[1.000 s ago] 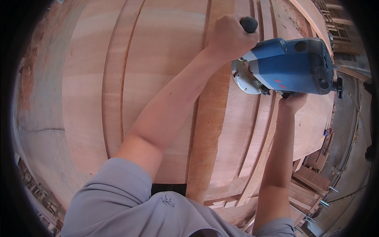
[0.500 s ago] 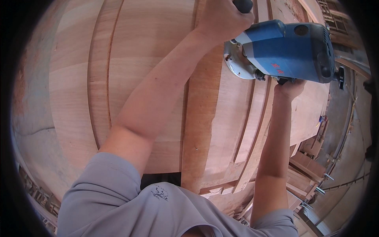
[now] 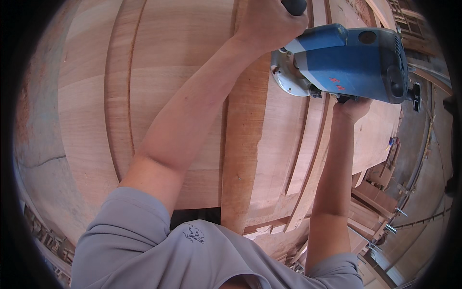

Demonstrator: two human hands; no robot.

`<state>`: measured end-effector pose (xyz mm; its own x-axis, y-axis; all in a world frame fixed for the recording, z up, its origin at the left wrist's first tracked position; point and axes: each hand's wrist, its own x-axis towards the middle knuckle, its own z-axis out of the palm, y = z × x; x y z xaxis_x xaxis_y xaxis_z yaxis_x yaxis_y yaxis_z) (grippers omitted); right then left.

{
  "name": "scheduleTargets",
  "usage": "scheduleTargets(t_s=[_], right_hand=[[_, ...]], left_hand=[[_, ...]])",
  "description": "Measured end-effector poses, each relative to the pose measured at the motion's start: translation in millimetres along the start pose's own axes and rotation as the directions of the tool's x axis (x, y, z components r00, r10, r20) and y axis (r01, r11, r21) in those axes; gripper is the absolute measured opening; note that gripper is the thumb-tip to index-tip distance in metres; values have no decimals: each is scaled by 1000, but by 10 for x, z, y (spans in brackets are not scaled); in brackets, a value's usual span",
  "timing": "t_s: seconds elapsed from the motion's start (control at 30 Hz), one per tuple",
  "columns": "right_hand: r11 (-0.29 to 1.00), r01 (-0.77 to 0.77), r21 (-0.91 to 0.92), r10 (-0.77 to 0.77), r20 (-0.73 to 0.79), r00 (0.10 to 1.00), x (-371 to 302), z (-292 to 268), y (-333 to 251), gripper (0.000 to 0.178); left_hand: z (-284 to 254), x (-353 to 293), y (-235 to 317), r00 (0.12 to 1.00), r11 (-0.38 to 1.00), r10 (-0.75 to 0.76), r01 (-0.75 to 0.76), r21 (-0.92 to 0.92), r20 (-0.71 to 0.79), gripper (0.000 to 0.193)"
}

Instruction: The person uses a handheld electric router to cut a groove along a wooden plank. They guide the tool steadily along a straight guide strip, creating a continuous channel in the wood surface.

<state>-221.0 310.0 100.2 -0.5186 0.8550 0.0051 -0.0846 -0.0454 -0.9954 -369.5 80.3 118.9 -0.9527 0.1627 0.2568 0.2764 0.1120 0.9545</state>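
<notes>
A blue plunge router (image 3: 353, 62) with a silver round base stands over the wooden panel (image 3: 183, 91) at the upper right. My left hand (image 3: 273, 24) wraps round its black knob at the far side. On the near side, my right hand (image 3: 354, 110) is closed round the other handle, mostly hidden under the motor body. The metal base (image 3: 288, 79) sits beside a darker wooden strip (image 3: 244, 144) that runs away from me over the panel. The cutting bit is out of sight.
Long grooves (image 3: 131, 91) run across the panel to the left. Stacked wood pieces (image 3: 373, 202) and metal clamps (image 3: 391, 228) lie at the lower right. The concrete floor (image 3: 41, 180) shows along the left, with a cable-like line (image 3: 50, 160) on it.
The view has shifted very slightly. Both hands keep their grip on the router, which stays in nearly the same place.
</notes>
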Motion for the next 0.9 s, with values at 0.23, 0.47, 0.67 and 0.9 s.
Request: scheduleTargets(t_s=[0.23, 0.47, 0.67, 0.9], right_hand=[[998, 63, -15, -63, -25, 998, 55, -31, 65, 49], [999, 24, 46, -22, -50, 999, 135, -89, 155, 43], [999, 27, 29, -27, -10, 1000, 157, -203, 227, 42], [999, 0, 34, 1, -23, 1000, 171, -172, 201, 46]], left_hand=[[6, -8, -6, 1000, 999, -1, 0, -52, -8, 16], [41, -48, -181, 1000, 999, -9, 8, 43, 7, 20], [9, -36, -136, 999, 1000, -19, 18, 18, 41, 19], [-17, 4, -93, 998, 999, -45, 45, -1, 43, 20]])
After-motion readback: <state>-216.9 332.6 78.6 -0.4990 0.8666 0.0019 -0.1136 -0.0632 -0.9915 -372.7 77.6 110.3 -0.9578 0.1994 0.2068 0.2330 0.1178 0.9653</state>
